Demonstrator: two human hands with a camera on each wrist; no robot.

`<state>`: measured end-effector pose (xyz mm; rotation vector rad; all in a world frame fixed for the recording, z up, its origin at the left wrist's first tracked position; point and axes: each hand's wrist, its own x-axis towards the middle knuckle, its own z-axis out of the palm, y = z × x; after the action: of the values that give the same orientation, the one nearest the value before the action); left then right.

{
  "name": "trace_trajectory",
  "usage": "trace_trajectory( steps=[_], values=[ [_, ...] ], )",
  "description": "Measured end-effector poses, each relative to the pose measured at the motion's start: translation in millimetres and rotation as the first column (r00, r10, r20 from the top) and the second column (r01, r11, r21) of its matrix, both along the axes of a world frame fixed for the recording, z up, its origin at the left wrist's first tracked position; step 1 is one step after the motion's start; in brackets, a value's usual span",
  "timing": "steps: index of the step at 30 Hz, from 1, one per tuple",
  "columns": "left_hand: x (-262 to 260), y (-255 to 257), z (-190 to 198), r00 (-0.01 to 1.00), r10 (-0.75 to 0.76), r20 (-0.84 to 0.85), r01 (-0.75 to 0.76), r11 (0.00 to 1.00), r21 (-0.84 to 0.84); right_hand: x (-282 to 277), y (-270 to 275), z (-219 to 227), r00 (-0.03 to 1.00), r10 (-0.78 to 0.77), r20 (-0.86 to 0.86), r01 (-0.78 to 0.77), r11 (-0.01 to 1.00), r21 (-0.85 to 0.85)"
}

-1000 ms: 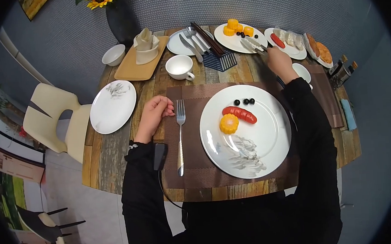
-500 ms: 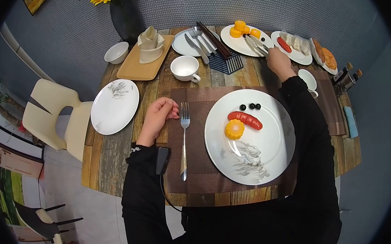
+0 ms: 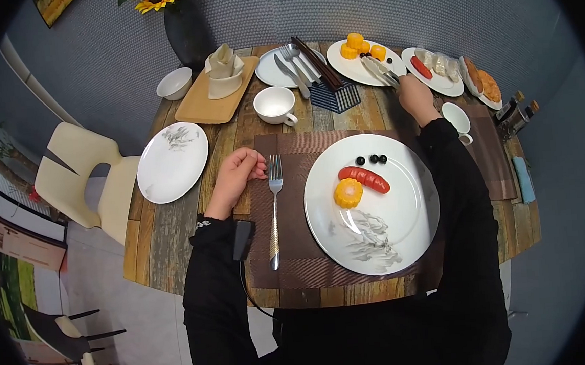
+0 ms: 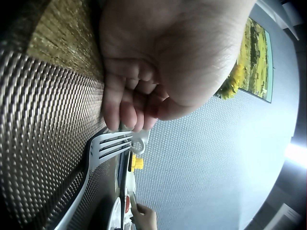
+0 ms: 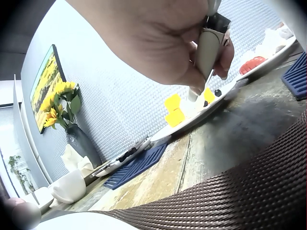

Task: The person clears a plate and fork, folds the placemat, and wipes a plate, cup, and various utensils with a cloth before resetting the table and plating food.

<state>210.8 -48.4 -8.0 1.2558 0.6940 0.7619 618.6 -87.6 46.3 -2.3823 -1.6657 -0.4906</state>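
Observation:
My right hand point(image 3: 417, 99) grips metal tongs point(image 3: 385, 73) at the far right of the table. Their tips reach over a white plate point(image 3: 354, 70) bearing yellow corn pieces point(image 3: 349, 48) and several small black round fruits. In the right wrist view the fingers curl around the tongs' handle point(image 5: 209, 50). My left hand point(image 3: 238, 174) rests at the placemat's left edge, holding nothing, its fingers loosely curled beside a fork point(image 3: 275, 200). On the large white plate point(image 3: 407, 225) before me lie a red sausage point(image 3: 365, 179), a corn piece point(image 3: 348, 193) and several black round fruits point(image 3: 374, 159).
Further right stand a plate point(image 3: 440, 85) with another sausage, a bread dish point(image 3: 489, 87), a white cup point(image 3: 457, 118) and bottles point(image 3: 517, 114). Leftward are another cup point(image 3: 274, 106), a cutlery plate point(image 3: 269, 72), a wooden tray point(image 3: 192, 107) with a folded napkin, and a patterned plate point(image 3: 173, 167).
The head view has shifted slightly, moving the table within the frame. My right hand stays at the corn plate with the tongs, their tips shifting only a little. The left hand stays put.

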Motion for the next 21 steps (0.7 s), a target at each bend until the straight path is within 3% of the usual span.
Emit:
trace_trajectory(
  steps=[11, 13, 17, 19, 21],
  values=[
    [-0.4, -2.9, 3.9, 1.000, 0.000, -0.015, 0.000, 1.000, 0.007, -6.4, -41.2, 10.3, 0.994, 0.055, -0.089, -0.055, 0.998, 0.010],
    [-1.0, -1.9, 2.2, 1.000, 0.006, 0.006, -0.006, 1.000, 0.005, -7.1, -50.4, 12.2, 0.989, 0.139, -0.050, -0.135, 0.987, 0.082],
    [-1.4, -2.3, 2.1, 1.000, 0.005, -0.005, -0.005, 1.000, 0.017, -14.7, -72.1, 22.1, 0.987, 0.149, -0.066, -0.140, 0.983, 0.114],
    [-1.3, -2.8, 2.8, 1.000, 0.008, 0.004, -0.009, 1.000, 0.019, -20.9, -85.7, 30.1, 0.978, 0.147, -0.149, -0.141, 0.989, 0.044],
    [-1.1, -2.5, 2.3, 1.000, 0.009, 0.011, -0.009, 1.000, 0.011, -28.5, -101.4, 34.9, 0.970, 0.179, -0.163, -0.169, 0.983, 0.077]
  ],
)
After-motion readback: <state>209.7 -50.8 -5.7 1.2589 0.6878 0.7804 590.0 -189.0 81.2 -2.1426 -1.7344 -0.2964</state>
